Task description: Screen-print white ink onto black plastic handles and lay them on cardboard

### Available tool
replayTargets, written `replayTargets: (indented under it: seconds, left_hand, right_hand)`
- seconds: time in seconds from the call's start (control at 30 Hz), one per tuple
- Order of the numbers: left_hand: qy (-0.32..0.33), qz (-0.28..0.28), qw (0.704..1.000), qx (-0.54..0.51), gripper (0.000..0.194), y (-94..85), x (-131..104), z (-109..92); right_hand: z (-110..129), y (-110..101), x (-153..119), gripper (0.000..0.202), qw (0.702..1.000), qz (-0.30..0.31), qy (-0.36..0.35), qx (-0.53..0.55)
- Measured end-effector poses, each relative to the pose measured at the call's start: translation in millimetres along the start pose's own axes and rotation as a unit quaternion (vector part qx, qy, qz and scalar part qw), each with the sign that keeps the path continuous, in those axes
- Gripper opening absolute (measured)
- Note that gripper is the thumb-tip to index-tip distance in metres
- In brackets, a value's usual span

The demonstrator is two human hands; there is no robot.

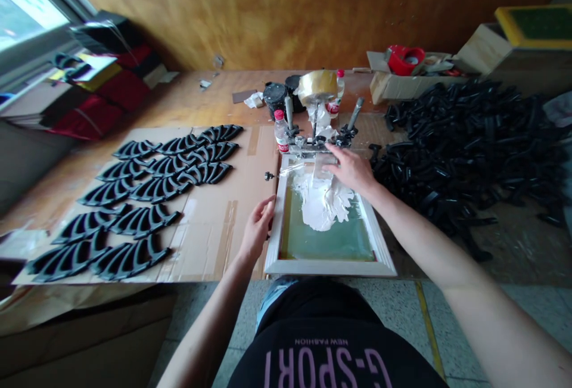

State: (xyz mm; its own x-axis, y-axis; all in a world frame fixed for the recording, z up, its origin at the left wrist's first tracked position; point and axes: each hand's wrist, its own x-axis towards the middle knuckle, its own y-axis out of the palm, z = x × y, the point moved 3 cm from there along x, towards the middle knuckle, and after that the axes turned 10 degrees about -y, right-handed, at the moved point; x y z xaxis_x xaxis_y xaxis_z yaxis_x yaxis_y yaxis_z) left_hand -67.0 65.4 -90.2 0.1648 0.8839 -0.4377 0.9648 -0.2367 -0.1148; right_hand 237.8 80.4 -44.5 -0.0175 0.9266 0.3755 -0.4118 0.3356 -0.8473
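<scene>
A screen-printing frame [274, 209] with a white border and green mesh lies at the front of the table. White paste [324, 206] is heaped over the upper half of its mesh. My right hand [353, 168] is closed on a pale squeegee [322, 167] at the far end of the paste, index finger stretched forward. Beside the frame's left edge, my left hand [258, 226] has its fingers curled together; a dark bit shows near them, but what they grip is hidden. A metal hinge clamp [315, 145] stands at the frame's far end.
Black ribbed curved parts [149, 221] lie in rows on cardboard [203, 227] at left. A large pile of black parts [465, 149] covers the right. Behind the clamp are a tape roll [318, 87], bottles [281, 130] and a black tub [274, 97]. An open box [411, 85] stands back right.
</scene>
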Motion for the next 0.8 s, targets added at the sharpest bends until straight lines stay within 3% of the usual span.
replayTargets:
  seconds: [0.1,0.17,0.27,0.33,0.4,0.47,0.53,0.6,0.63,0.7,0.73,0.8]
  left_hand:
    - [0.033,0.010,0.998,-0.056,0.057,4.8,1,-42]
    - [0.085,0.006,0.992,-0.090,0.055,11.3,7,-73]
    - [0.148,0.013,0.979,-0.137,0.047,22.5,18,-111]
    - [0.161,0.016,0.969,-0.185,0.044,29.6,19,-116]
    - [0.130,0.017,0.966,-0.223,0.046,39.5,11,-96]
    - [0.004,0.068,0.977,-0.202,0.051,57.9,-4,-53]
    - [-0.173,0.170,0.960,-0.142,0.056,79.4,-24,-1]
    - [-0.241,0.199,0.937,-0.157,0.050,87.7,-36,37]
    - [-0.245,0.186,0.936,-0.172,0.046,84.8,-37,49]
    - [-0.216,0.125,0.956,-0.155,0.040,62.9,-25,62]
    - [-0.196,0.084,0.971,-0.112,0.039,44.5,-15,64]
    - [-0.140,-0.004,0.990,0.017,0.039,-1.2,11,67]
  right_hand:
    - [-47,-20,-14,0.039,0.992,-0.050,0.116,0.001]
    - [-61,-14,-41,0.039,0.988,-0.013,0.154,0.004]
    - [-47,24,-84,0.035,0.989,0.084,0.118,0.027]
    - [-23,51,-102,0.032,0.988,0.142,0.065,0.007]
    - [1,71,-110,0.026,0.979,0.195,0.047,-0.029]
    - [24,79,-112,0.022,0.972,0.216,0.088,-0.040]
    - [48,80,-112,0.021,0.973,0.196,0.123,-0.018]
    - [74,78,-113,0.017,0.984,0.158,0.073,0.032]
    - [83,76,-114,0.015,0.987,0.148,0.023,0.065]
    - [82,66,-123,0.014,0.982,0.145,-0.050,0.106]
    - [69,57,-130,0.013,0.983,0.150,-0.048,0.094]
    - [22,34,-150,0.010,0.985,0.166,0.046,-0.014]
